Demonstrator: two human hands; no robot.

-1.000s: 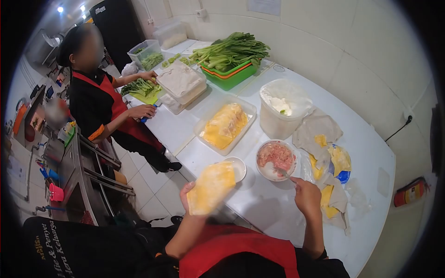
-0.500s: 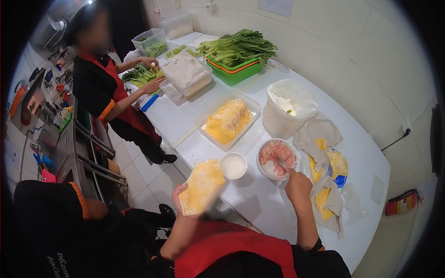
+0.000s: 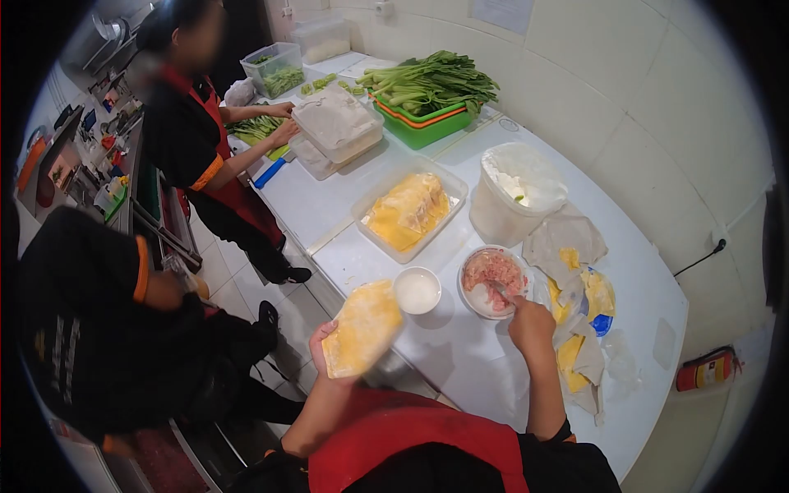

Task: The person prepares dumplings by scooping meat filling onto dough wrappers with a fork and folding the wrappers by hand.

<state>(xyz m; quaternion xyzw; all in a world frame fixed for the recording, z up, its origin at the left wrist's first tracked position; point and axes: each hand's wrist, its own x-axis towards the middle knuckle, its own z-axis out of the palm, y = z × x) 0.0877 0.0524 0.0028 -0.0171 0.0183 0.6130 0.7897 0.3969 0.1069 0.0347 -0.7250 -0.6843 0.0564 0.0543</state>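
A stack of yellow, flour-dusted dough wrappers [image 3: 360, 330] rests on my left hand [image 3: 322, 349], with my thumb over its edge. My right hand [image 3: 532, 322] grips a spoon [image 3: 501, 289], whose end sits in pinkish minced meat [image 3: 491, 268]. The white bowl [image 3: 472, 304] around the meat stands on the table. Between my hands is a small white bowl [image 3: 417, 291] of whitish liquid. Just beyond, a clear plastic container [image 3: 448, 215] holds a heap of yellow dough pieces [image 3: 411, 212]. My right fingers largely cover the spoon's handle.
A lined flour tub [image 3: 514, 209] stands near the wall, and wrapper scraps with cloth [image 3: 588, 361] lie right of the meat. Leafy greens [image 3: 427, 82] fill stacked green baskets [image 3: 419, 135]. A co-worker [image 3: 193, 123] handles greens by a blue-handled knife [image 3: 269, 173]; another person [image 3: 90, 329] is close at left.
The person close at my left has shifted and shows more fully. The far co-worker's hands have moved slightly at the greens. My hands keep nearly the same positions; the view has shifted a little.
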